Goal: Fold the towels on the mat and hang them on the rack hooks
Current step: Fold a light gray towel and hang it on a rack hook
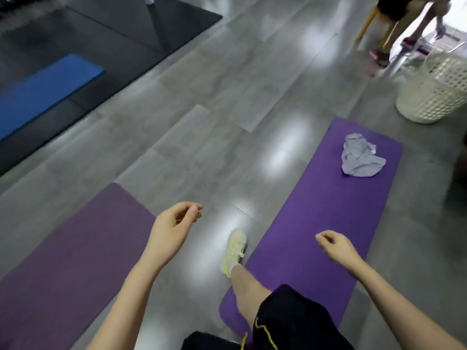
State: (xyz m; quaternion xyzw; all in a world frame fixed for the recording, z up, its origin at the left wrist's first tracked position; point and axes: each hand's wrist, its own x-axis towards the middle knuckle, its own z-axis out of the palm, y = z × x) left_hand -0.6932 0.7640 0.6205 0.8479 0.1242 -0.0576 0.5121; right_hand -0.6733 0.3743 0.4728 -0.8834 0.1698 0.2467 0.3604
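Head view: crumpled pale towel [360, 156] lying at far end of purple mat [316, 223]. Beside mat's left edge, left grip [174, 223]; above its near half, right grip [336, 246]; both loosely curled, empty. Likely light, limp, unbreakable; best pinched at two adjacent corners.

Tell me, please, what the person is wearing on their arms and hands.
Nothing shows on either: the left hand and right hand are bare, with no gloves, rings or watch visible, and no sleeve reaches either forearm in view. The person also wears black shorts with yellow piping and a white-and-yellow sneaker.
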